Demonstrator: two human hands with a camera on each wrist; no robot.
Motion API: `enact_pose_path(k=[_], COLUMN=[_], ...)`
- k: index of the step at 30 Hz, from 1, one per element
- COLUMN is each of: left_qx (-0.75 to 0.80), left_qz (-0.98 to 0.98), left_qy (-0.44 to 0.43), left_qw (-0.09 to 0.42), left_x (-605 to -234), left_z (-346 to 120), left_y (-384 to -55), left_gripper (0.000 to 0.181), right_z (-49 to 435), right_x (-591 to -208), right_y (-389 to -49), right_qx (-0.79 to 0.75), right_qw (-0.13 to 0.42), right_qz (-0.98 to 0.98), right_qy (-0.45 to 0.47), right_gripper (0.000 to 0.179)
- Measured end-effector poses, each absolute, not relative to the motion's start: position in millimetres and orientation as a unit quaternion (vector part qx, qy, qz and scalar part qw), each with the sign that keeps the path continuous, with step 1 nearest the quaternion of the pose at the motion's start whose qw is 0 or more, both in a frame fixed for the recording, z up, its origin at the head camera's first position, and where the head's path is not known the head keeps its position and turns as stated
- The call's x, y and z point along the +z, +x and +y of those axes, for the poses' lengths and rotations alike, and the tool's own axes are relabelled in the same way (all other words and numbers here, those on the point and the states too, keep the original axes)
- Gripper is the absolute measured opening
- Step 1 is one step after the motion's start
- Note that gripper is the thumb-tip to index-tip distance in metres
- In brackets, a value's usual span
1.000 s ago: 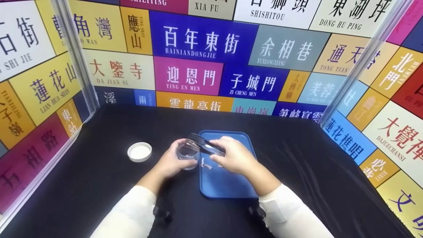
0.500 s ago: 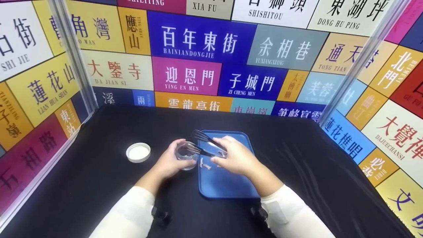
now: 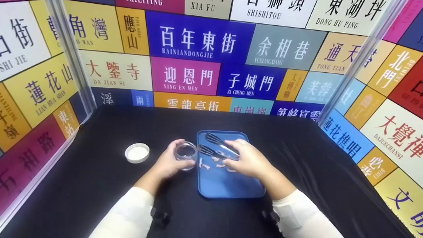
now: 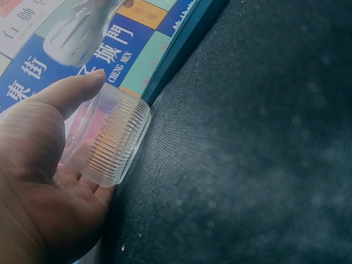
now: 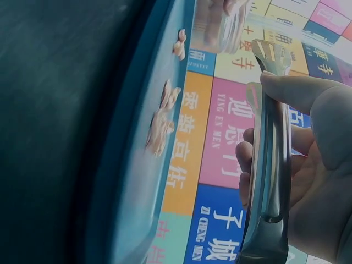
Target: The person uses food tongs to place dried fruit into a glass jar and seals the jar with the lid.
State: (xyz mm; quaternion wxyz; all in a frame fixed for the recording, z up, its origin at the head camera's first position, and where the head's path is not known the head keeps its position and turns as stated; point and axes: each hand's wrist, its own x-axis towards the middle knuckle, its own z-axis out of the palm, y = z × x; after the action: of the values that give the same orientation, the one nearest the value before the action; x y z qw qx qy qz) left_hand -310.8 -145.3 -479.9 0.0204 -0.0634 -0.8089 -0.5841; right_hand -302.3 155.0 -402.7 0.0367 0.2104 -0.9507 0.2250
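My left hand [image 3: 171, 160] grips a clear glass jar [image 3: 186, 152], thumb and fingers round its side; a few small pieces show inside it. The ribbed side of the jar [image 4: 115, 137] fills the middle of the left wrist view. My right hand [image 3: 248, 159] holds metal tongs [image 5: 269, 159] with slotted ends, thumb on one arm and fingers on the other. In the head view the tongs' tips [image 3: 207, 150] stand apart over the blue tray [image 3: 228, 186], pointing left. Several small pale pinkish-brown pieces [image 3: 205, 165] lie on the tray, partly hidden by the tongs.
A round white lid [image 3: 137, 152] lies on the black tablecloth [image 3: 109, 178] to the left of the jar. The tray stands right of the jar, close beside it. Walls with coloured sign panels [image 3: 201, 36] enclose the table at the back and sides.
The tongs have moved from over the jar to the right, above the tray, and their tips have spread apart. My left hand stays round the jar.
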Motion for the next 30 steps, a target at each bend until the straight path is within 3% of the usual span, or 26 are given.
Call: enact_pose_path(k=[18,30], left_qx=[-0.570,-0.566], left_qz=[-0.820,-0.823], left_qy=[-0.054,-0.053], left_qw=[0.014,0.007], left_x=[-479.4,-478.2], left_z=[-144.7,-147.7], left_y=[-311.1,-310.5], left_gripper=[0.095,0.095], right_z=[220.5,241.0], right_x=[-412.6,-415.9], right_y=[-294.7,-296.4], right_qx=[0.203,0.200], right_qw=[0.014,-0.058], right_qz=[-0.961,-0.959], right_qy=[0.190,0.190], right_gripper=[0.066,0.062])
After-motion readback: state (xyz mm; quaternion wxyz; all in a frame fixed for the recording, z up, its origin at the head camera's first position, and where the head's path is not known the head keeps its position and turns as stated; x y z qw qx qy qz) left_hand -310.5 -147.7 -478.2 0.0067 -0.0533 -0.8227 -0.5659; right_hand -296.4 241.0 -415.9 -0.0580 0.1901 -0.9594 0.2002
